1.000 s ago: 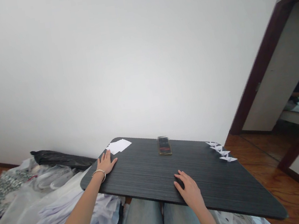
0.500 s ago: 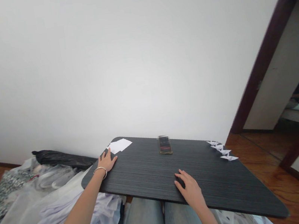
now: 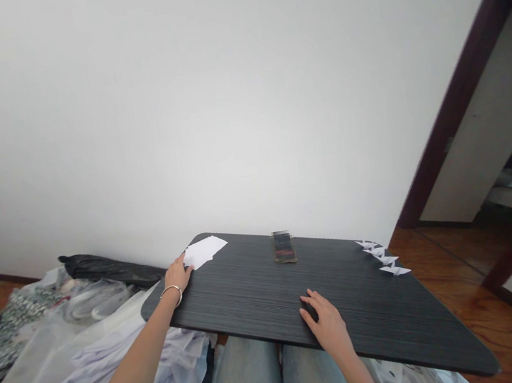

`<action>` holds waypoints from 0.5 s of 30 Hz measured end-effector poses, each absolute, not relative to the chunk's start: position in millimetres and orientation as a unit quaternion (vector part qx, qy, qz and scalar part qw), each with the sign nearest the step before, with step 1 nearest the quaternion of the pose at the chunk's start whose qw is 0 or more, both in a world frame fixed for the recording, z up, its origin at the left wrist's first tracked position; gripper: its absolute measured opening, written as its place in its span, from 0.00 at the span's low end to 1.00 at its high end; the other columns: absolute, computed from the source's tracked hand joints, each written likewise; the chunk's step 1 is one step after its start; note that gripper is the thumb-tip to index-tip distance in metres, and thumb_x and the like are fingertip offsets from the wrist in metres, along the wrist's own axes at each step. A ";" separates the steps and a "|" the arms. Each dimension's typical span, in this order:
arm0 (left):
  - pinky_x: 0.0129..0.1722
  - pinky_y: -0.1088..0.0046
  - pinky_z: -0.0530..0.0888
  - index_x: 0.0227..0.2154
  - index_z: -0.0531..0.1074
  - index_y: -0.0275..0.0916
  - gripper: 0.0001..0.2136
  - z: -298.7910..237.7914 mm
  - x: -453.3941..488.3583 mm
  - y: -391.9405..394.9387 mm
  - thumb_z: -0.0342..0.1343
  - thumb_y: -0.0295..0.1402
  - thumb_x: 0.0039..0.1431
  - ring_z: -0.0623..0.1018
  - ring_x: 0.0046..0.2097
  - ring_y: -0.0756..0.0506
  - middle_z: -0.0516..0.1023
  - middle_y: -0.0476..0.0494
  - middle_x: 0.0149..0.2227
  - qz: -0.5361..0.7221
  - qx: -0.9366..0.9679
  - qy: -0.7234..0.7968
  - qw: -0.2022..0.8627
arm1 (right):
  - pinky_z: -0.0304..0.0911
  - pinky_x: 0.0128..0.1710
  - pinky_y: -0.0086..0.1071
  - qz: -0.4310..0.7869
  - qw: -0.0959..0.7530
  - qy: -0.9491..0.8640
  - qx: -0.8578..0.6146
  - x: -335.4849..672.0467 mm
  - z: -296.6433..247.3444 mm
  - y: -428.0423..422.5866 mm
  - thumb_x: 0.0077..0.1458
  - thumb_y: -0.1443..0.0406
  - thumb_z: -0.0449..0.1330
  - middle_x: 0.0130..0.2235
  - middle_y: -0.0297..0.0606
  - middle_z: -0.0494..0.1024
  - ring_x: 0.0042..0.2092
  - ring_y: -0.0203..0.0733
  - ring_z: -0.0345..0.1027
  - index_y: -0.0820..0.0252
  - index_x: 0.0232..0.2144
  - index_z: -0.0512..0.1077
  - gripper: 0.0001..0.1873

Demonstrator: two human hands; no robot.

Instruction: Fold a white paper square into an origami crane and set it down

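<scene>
At the far left of the dark table point(image 3: 247, 290), my left hand point(image 3: 178, 276) has its fingers drawn together at the near-left edge of the white paper sheets point(image 3: 204, 250). Thumb and fingertips close on that edge; how many sheets they hold is unclear. My right hand point(image 3: 326, 321) rests near the table's front edge, fingers loosely curved and thumb apart, with nothing in it. Several folded white paper pieces with pointed tips point(image 3: 383, 259) form a row along the right side. A small dark, partly blurred object point(image 3: 284, 248) sits near the back edge.
A white wall point(image 3: 235, 123) rises behind the table. Folded pale cloth point(image 3: 111, 363), plastic bags point(image 3: 101, 300) and a long black bundle point(image 3: 108, 271) lie at left. To the right are a wooden floor point(image 3: 436, 266) and a doorway with a dark frame point(image 3: 451, 76).
My left hand's spread fingers have drawn together at the paper's edge, and the sheets' near corner has shifted slightly towards me. My right hand stays in place.
</scene>
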State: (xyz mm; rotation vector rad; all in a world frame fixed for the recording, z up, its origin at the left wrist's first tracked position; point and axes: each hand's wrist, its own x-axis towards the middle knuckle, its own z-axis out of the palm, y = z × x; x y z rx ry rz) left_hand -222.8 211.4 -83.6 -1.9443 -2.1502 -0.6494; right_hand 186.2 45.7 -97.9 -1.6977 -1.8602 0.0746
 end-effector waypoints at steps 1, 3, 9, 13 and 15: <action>0.50 0.67 0.63 0.53 0.58 0.33 0.21 -83.4 -224.4 214.8 0.45 0.34 0.56 0.68 0.51 0.41 0.67 0.36 0.51 -0.216 -0.663 -0.712 0.081 | 0.55 0.53 0.43 0.029 0.306 -0.702 -0.642 186.3 -98.1 45.7 0.52 0.61 0.50 0.52 0.43 0.68 0.54 0.48 0.58 0.60 0.43 0.70 0.18; 0.51 0.68 0.62 0.52 0.60 0.34 0.20 -82.7 -226.2 222.4 0.42 0.35 0.58 0.67 0.52 0.43 0.67 0.38 0.52 -0.212 -0.687 -0.691 0.072 | 0.54 0.53 0.43 0.030 0.307 -0.700 -0.643 186.3 -98.2 45.8 0.52 0.61 0.50 0.52 0.43 0.67 0.54 0.48 0.58 0.60 0.43 0.70 0.18; 0.55 0.70 0.57 0.51 0.61 0.37 0.24 -81.5 -218.4 247.5 0.48 0.43 0.53 0.62 0.56 0.43 0.63 0.40 0.55 -0.189 -0.747 -0.636 0.052 | 0.54 0.53 0.43 0.034 0.311 -0.698 -0.645 186.1 -97.3 45.7 0.52 0.61 0.50 0.52 0.42 0.67 0.54 0.48 0.58 0.60 0.43 0.70 0.18; 0.54 0.63 0.58 0.49 0.64 0.36 0.28 -82.8 -208.8 264.0 0.49 0.49 0.49 0.61 0.56 0.37 0.59 0.35 0.57 -0.170 -0.756 -0.631 0.039 | 0.54 0.53 0.43 0.032 0.308 -0.699 -0.644 186.0 -96.7 46.2 0.53 0.61 0.49 0.52 0.42 0.68 0.54 0.48 0.58 0.60 0.43 0.70 0.18; 0.51 0.61 0.60 0.44 0.69 0.35 0.25 -83.2 -204.9 270.6 0.49 0.49 0.48 0.64 0.54 0.35 0.61 0.32 0.55 -0.157 -0.763 -0.627 0.028 | 0.54 0.53 0.42 0.031 0.305 -0.701 -0.644 186.1 -96.5 46.6 0.53 0.61 0.49 0.52 0.42 0.67 0.54 0.48 0.58 0.60 0.44 0.70 0.18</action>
